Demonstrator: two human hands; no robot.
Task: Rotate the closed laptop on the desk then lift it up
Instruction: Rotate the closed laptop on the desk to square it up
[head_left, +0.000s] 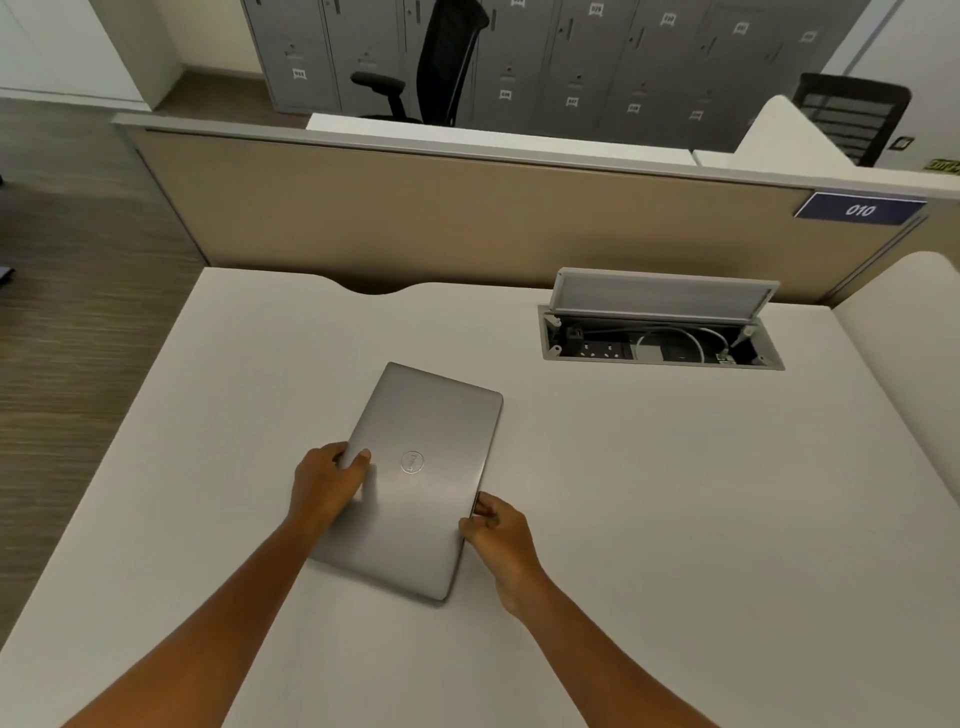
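Fingers of the left hand (326, 480) clamp the closed laptop (415, 483) at its left long edge, the right hand (496, 525) pinches its right; it lies mid-worktop (675, 493), long axis running away, tilted rightward

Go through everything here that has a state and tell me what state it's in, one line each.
Laptop: closed, flat on the desk, turned at an angle.
Left hand: grip on the laptop's left edge, thumb on the lid.
Right hand: grip on the laptop's right edge.
Cable box lid: open.
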